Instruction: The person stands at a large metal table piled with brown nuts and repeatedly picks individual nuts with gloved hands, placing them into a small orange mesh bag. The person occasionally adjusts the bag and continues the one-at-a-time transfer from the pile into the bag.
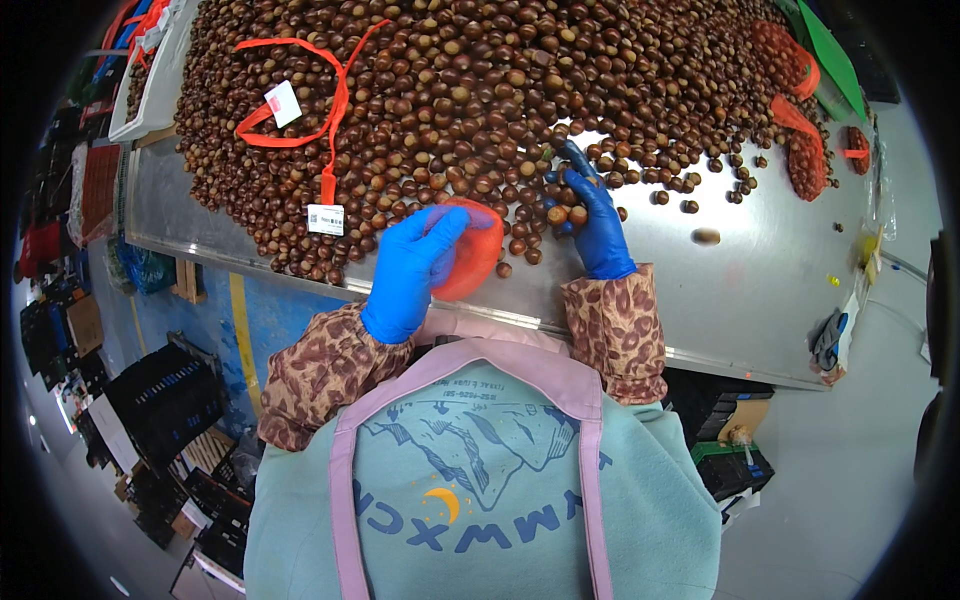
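My left hand [416, 266], in a blue glove, grips the rim of a red mesh net bag [480, 251] near the table's front edge. The bag's mouth faces the chestnuts, and part of my fingers shows through the mesh. To its right, my blue-gloved right hand [596, 217] has several chestnuts [556, 215] gathered in its curled palm and fingers. Its index finger points away from me into the pile of chestnuts [480, 82]. More loose chestnuts lie on the metal between the two hands.
An orange mesh strip [337, 97] with white tags lies on the pile at left. Filled red net bags [806, 161] rest at the right beside a green sheet [832, 56]. A white bin [154, 71] stands at far left. A glove [829, 337] lies on the steel table [720, 300].
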`<state>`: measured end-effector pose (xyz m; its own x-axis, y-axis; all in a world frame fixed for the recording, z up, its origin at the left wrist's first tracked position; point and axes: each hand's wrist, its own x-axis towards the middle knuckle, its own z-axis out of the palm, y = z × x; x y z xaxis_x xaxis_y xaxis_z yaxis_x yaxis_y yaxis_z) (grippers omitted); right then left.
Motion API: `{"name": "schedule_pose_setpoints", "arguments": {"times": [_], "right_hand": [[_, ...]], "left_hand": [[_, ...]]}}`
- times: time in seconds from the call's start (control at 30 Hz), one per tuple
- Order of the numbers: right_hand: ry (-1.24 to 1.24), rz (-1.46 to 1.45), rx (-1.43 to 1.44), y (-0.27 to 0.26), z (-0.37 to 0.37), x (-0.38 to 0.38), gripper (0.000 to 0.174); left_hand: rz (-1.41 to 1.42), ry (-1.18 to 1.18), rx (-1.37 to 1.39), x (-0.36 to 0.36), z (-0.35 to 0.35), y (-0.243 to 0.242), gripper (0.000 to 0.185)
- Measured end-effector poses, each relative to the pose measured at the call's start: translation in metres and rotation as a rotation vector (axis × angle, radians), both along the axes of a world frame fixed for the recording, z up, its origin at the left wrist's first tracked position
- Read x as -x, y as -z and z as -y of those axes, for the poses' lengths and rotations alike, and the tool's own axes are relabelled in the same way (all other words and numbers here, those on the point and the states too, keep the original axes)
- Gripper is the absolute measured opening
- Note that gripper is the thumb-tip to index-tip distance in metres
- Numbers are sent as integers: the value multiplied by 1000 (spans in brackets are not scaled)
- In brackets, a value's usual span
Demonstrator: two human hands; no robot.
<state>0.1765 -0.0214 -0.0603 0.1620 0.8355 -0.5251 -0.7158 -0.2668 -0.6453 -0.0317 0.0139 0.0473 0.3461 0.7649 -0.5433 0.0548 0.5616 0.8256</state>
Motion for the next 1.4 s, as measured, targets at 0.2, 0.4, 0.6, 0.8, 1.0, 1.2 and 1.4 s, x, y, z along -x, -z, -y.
{"name": "schedule_pose_setpoints", "arguments": {"times": [0.2, 0.4, 0.6, 0.8, 1.0, 1.2, 1.4], "right_hand": [[15, -256, -98, -30, 21, -9, 46], [-266, -630, -183, -99, 53, 21, 42], [-383, -697, -71, -89, 49, 58, 26], [-173, -868, -5, -65, 39, 66, 30], [-183, -249, -40, -54, 15, 91, 39], [-220, 121, -209, -15, 7, 103, 38], [-533, 1603, -661, -44, 16, 95, 42]], "left_hand": [[44, 70, 14, 1, -4, -4, 26], [15, 142, -99, -16, -8, 1, 26], [-21, 138, -100, -21, -1, -12, 22], [-8, 129, -199, -14, 26, -24, 19], [1, 70, -209, -4, 31, -22, 19], [106, -11, -12, 1, 29, -17, 20], [141, -25, -8, 1, 21, -16, 28]]}}
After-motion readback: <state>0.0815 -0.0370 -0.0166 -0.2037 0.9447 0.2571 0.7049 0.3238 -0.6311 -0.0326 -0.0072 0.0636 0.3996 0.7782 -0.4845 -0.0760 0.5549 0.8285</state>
